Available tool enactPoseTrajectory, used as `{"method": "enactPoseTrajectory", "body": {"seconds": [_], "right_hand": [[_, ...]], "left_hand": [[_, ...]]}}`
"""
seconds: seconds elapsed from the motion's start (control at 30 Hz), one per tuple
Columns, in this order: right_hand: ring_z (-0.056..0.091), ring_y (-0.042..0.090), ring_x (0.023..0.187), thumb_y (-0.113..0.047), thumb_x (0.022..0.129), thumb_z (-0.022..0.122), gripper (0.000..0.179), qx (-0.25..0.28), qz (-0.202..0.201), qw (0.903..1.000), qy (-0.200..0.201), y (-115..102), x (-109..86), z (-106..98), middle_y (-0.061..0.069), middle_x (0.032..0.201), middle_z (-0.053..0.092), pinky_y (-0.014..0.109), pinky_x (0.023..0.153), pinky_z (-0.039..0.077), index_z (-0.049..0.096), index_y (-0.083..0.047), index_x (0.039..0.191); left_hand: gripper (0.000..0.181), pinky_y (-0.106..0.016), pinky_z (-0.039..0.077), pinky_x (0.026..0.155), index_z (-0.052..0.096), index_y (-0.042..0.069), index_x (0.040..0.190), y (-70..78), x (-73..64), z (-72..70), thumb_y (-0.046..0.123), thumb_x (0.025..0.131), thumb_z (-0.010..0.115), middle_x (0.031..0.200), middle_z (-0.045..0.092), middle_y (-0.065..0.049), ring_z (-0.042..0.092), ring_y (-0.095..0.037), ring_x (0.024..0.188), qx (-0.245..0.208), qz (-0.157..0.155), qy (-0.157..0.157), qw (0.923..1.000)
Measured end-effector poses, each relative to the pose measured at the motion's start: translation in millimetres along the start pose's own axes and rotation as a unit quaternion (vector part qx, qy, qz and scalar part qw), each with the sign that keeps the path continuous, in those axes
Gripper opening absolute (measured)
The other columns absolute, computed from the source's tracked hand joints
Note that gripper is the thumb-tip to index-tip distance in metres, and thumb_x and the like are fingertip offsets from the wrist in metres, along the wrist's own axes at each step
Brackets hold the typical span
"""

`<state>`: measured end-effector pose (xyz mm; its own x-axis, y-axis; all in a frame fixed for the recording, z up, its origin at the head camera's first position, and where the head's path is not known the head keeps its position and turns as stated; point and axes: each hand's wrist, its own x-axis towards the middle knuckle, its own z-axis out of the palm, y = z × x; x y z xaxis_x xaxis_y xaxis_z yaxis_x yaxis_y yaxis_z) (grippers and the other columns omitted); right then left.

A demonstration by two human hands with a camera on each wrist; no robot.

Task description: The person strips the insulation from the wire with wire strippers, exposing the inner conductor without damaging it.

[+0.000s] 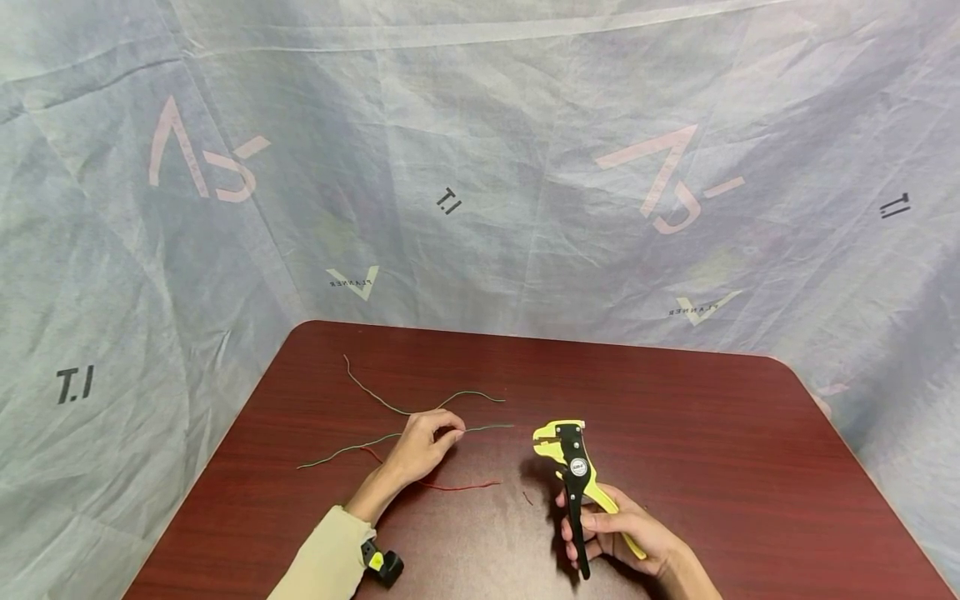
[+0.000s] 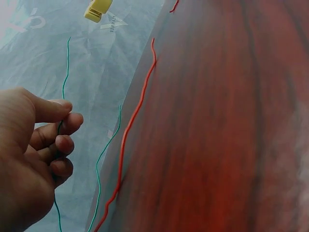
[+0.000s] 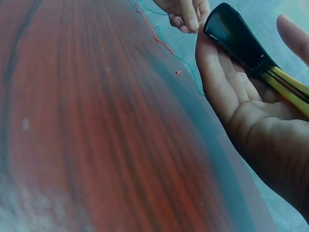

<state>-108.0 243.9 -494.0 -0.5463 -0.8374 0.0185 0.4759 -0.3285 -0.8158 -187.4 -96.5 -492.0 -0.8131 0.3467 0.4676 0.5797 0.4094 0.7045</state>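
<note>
My left hand (image 1: 423, 446) pinches a thin green wire (image 2: 66, 67) between thumb and forefinger, above the left part of the table. A second green wire (image 2: 99, 166) lies beside it, closer to a red wire (image 2: 126, 130) on the tabletop. In my right hand (image 1: 622, 533) is a yellow and black wire stripper (image 1: 576, 467), its head pointing away from me and its handles spread apart. The palm is turned up, with fingers about the handles. Between the hands lies a short red scrap (image 1: 528, 498) of wire or insulation.
The dark red wooden table (image 1: 705, 417) has rounded far corners. Grey-white fabric sheeting (image 1: 495, 208) with printed marks hangs behind it and along both sides. A black device (image 1: 384, 563) is worn at the left wrist.
</note>
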Motion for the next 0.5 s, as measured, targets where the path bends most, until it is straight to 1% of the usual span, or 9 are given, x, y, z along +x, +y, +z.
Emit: {"method": "enactPoseTrajectory", "body": {"seconds": [0.1,0.23,0.33,0.43,0.5], "right_hand": [[0.072,0.022,0.097,0.002,0.102,0.033,0.036,-0.001,0.0,1.0,0.0,-0.2,0.0,0.2,0.007,0.11,0.072,0.04,0.088,0.057,0.046,-0.003,0.135],[0.071,0.022,0.097,0.002,0.102,0.032,0.036,-0.002,0.0,1.0,-0.001,-0.3,0.1,0.2,0.007,0.11,0.072,0.041,0.088,0.057,0.046,-0.003,0.135],[0.071,0.022,0.097,0.002,0.102,0.033,0.036,-0.002,0.001,1.0,-0.001,-0.2,0.2,0.2,0.006,0.11,0.072,0.041,0.088,0.057,0.046,-0.003,0.135],[0.071,0.022,0.097,0.002,0.102,0.033,0.036,0.0,0.0,1.0,-0.002,-0.2,0.5,0.3,0.006,0.11,0.072,0.041,0.088,0.057,0.046,-0.003,0.135],[0.071,0.022,0.097,0.002,0.102,0.034,0.036,0.0,-0.001,1.0,-0.002,-0.2,0.9,0.6,0.006,0.11,0.072,0.041,0.088,0.057,0.046,-0.003,0.135]], "left_hand": [[0.004,-0.027,0.054,0.071,0.074,0.003,0.088,0.7,-0.3,0.7,0.0,0.088,0.071,0.085,0.074,-0.008,0.065,-0.011,0.078,-0.007,-0.002,0.001,1.0],[0.005,-0.027,0.055,0.074,0.076,0.002,0.091,3.0,-0.3,0.6,0.002,0.088,0.072,0.088,0.075,-0.008,0.069,-0.016,0.081,-0.01,0.007,0.002,0.9999],[0.007,-0.023,0.053,0.069,0.077,0.002,0.092,4.4,-0.3,0.5,0.005,0.087,0.073,0.086,0.075,-0.006,0.065,-0.01,0.076,-0.008,0.022,0.005,0.9997],[0.008,-0.019,0.048,0.062,0.078,0.004,0.092,5.4,0.0,0.6,0.008,0.087,0.073,0.082,0.074,-0.004,0.055,-0.001,0.069,-0.007,0.032,0.007,0.9994],[0.008,-0.017,0.045,0.059,0.079,0.004,0.092,6.6,0.3,0.5,0.009,0.087,0.074,0.081,0.074,-0.004,0.051,0.003,0.068,-0.008,0.034,0.008,0.9993]]}}
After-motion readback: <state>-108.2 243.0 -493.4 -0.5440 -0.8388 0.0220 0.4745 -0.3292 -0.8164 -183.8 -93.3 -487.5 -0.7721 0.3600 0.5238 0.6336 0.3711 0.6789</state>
